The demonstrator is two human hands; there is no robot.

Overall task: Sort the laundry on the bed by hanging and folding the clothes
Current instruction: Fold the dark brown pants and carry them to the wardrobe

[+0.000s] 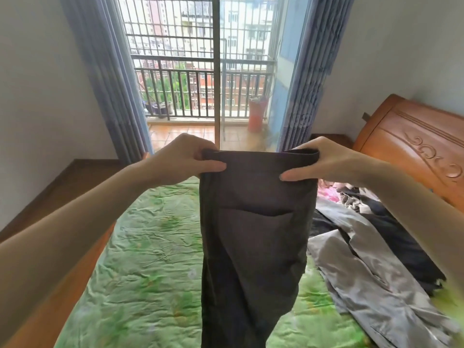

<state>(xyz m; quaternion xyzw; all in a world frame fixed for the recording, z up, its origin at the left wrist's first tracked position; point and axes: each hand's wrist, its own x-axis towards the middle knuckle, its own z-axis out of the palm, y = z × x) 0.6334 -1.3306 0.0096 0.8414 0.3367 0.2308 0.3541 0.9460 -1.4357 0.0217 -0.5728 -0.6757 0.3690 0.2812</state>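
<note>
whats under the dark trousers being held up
The dark trousers, pinched at the waistband by the left hand and right hand, hang over the green bedsheet. The sheet shows on both sides; the strip directly behind the cloth is hidden.

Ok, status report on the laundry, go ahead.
Left hand and right hand both pinch the dark trousers at the waistband, hanging above the bed. Unsorted clothes pile lies right. Nothing in the way.
</note>
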